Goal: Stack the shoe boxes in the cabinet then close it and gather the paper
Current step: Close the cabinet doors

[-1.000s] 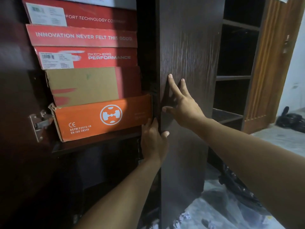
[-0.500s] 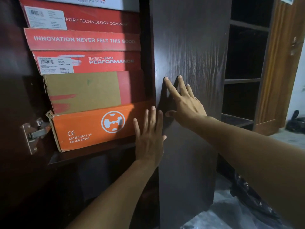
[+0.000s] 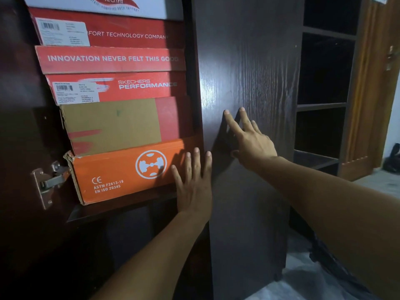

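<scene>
left hand [image 3: 194,187] flat, fingers straight, on orange shoe box [image 3: 121,176] | right hand [image 3: 252,140] flat on cabinet door [image 3: 249,72]

Bare forearms, sleeveless to the hands [image 3: 195,187].

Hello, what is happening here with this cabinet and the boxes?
A person is working at a dark cabinet where shoe boxes are stacked on a shelf. The left hand lies flat with straight fingers on the orange box at the bottom of the stack. The right hand presses flat on the dark door panel. That side is not yet closed.
</scene>
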The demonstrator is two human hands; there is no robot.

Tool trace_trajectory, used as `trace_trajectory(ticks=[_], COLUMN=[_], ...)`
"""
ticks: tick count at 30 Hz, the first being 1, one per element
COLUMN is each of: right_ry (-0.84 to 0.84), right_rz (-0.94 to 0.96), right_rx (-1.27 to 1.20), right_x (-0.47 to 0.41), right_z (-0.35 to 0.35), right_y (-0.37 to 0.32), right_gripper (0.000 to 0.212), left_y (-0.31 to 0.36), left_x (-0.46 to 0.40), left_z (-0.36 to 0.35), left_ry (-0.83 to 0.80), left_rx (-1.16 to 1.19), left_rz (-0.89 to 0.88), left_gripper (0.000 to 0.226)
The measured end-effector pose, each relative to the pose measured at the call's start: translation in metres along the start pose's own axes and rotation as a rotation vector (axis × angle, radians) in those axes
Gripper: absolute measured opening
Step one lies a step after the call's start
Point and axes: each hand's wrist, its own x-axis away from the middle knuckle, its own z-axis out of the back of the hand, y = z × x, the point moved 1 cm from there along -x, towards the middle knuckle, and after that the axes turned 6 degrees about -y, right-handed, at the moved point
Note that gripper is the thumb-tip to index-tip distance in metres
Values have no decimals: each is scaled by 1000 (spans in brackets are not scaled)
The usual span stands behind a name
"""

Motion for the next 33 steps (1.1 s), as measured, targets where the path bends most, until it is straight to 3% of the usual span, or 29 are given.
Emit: trace_trajectory(ticks=[5, 9, 14, 18, 21, 26, 30, 33], right_ry=[-95, -192, -195, -249, -245, -170, -141, -102], right_rz=[-10, -3, 84, 147, 188, 268, 369, 457], right_rx=[-25, -15, -60, -114, -183, -315, -368, -443], right_x=[3, 14, 43, 71, 91, 118, 132, 141], right_z=[11, 38, 82, 127, 162, 214, 243, 259], right_y=[-2, -8, -36, -71, -99, -145, -183, -212], right_gripper=[109, 103, 97, 92, 85, 72, 72, 68], left_y=[5, 2, -11, -22, -32, -66, -93, -117], left_x=[17, 33, 57, 84, 114, 167, 206, 227], left_z=[16, 46, 110, 177, 231, 304, 343, 357], left_ry=[-217, -312, -310, -289, -170, 246, 643, 821], left_rx=[3, 13, -11, 40, 67, 327, 310, 247], left_rz=[-10, 11, 18, 34, 19, -180, -312, -283], left_gripper=[114, 101, 90, 63, 53, 34, 28, 30])
